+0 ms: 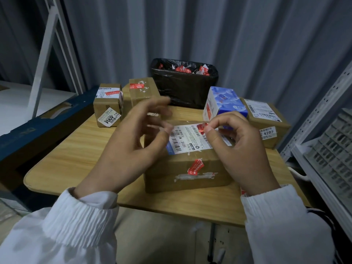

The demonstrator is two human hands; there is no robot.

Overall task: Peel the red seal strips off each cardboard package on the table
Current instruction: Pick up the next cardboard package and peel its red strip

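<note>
Head view. The nearest cardboard package (pixel 182 164) sits mid-table, between my hands. My right hand (pixel 242 149) pinches a red seal strip (pixel 202 127) between thumb and forefinger, at the far edge of the white shipping label (pixel 186 140) on the package top; the strip looks crumpled. My left hand (pixel 133 141) is blurred, fingers loosely spread, gripping nothing, thumb near the label's left end; contact unclear. A second red strip (pixel 196 166) sticks askew on the brown front face, above a torn tape scar. The table (pixel 76 149) is pale wood grain with rounded corners. More brown boxes (pixel 107 105) and a blue-and-white carton (pixel 222 101) stand behind, in front of a black-lined bin (pixel 183 82) holding red scraps. Grey corrugated wall (pixel 247 44); white metal shelving (pixel 312 119) at right.
</note>
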